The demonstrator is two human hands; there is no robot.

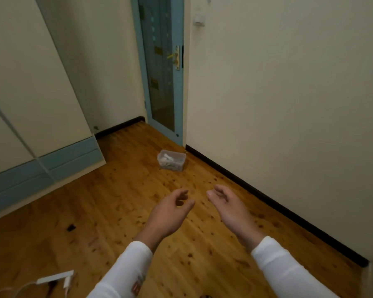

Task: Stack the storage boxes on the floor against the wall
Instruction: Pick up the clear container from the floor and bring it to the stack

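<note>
One small clear plastic storage box (171,160) with white items inside sits on the wooden floor near the cream wall (289,104), close to the door corner. My left hand (170,209) and my right hand (228,203) reach forward side by side over the floor, well short of the box. Both hands hold nothing, with fingers loosely curled and apart. White sleeves cover both forearms.
A blue-framed glass door (162,67) stands in the corner. A cream and blue wardrobe (30,125) fills the left. A black skirting board (267,198) runs along the right wall. A white power strip with cables (56,280) and a small dark object (71,227) lie on the floor.
</note>
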